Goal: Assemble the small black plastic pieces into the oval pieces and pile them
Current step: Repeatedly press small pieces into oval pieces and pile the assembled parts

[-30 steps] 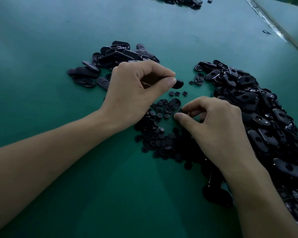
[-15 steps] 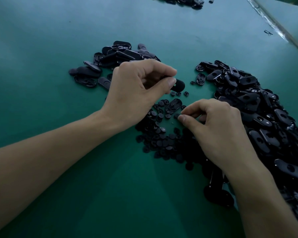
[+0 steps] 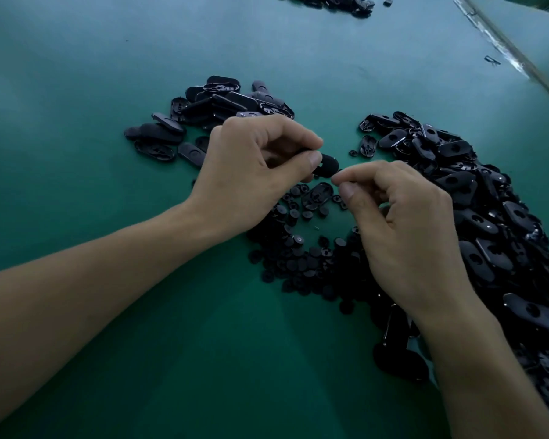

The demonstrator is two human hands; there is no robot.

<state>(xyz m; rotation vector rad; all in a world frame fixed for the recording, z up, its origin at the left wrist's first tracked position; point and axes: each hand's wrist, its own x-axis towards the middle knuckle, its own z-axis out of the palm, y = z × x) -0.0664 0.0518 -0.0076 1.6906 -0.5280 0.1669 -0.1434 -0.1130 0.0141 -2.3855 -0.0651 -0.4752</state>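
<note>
Our left hand grips the oval piece by its end; our right hand pinches a small piece, probably light, stiff and slippery.

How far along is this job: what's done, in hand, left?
Done, apparently: the small pile of black oval plastic pieces beyond the left hand. In hand: it grips one oval piece; the right hand pinches a small piece at its end. Left: the large oval heap at right, the small black round pieces between.
</note>
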